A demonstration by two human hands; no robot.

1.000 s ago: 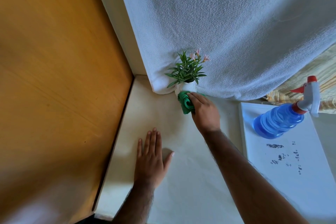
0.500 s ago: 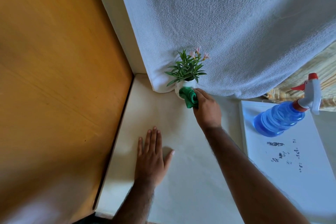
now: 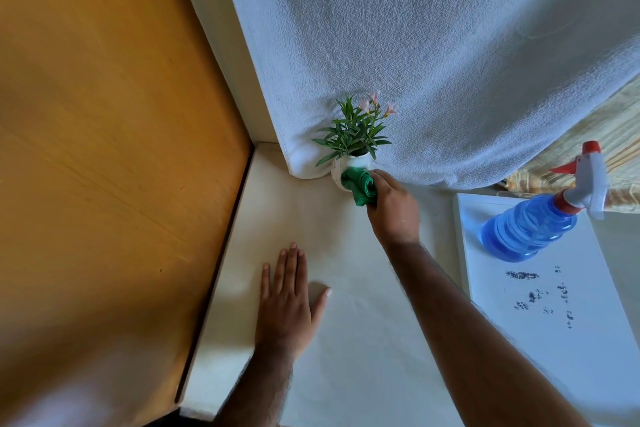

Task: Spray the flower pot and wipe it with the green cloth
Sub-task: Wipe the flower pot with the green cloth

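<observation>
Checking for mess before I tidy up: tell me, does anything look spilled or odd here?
Dark specks are scattered on the white board near the upright spray bottle. Nothing looks spilled; the flower pot stands upright.

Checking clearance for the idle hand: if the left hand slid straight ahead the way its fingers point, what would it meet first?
Likely the white towel hanging ahead; the left hand lies flat on the cream surface, and the flower pot seems just right of that line, though depth is unclear.

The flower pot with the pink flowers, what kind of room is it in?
Probably a room in someone's home, maybe a bedroom. The flower pot stands on a pale ledge by a wooden panel, with a white towel-like sheet hanging behind it.
</observation>
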